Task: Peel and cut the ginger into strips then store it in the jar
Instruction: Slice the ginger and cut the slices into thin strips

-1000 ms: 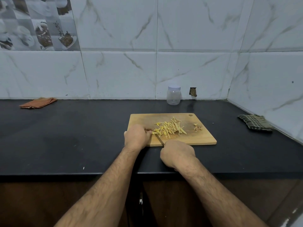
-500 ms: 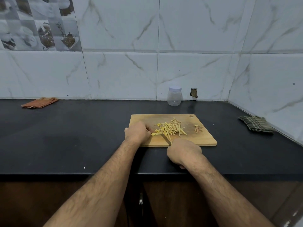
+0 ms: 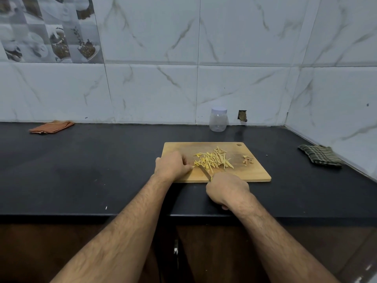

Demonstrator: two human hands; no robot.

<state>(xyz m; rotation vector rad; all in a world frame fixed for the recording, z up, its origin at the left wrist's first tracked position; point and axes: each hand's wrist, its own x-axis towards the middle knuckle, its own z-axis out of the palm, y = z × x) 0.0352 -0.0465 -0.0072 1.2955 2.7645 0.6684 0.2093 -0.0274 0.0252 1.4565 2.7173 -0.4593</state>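
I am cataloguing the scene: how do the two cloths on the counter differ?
The orange cloth lies far left by the back wall; the green cloth lies far right by the side wall. The orange looks flatter, the green bulkier. Both are folded, on the black counter, untouched.

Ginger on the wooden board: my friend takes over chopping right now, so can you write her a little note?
Left hand: curled fingers pinning the last bit of ginger on the rectangular wooden cutting board.
Right hand: gripping the knife, blade at the pile's near edge.
Done: a pile of pale yellow ginger strips lies mid-board; brownish peel scraps to its right.
Left: finish slicing, then open the clear plastic jar with white lid, shut and empty by the wall, and fill it.
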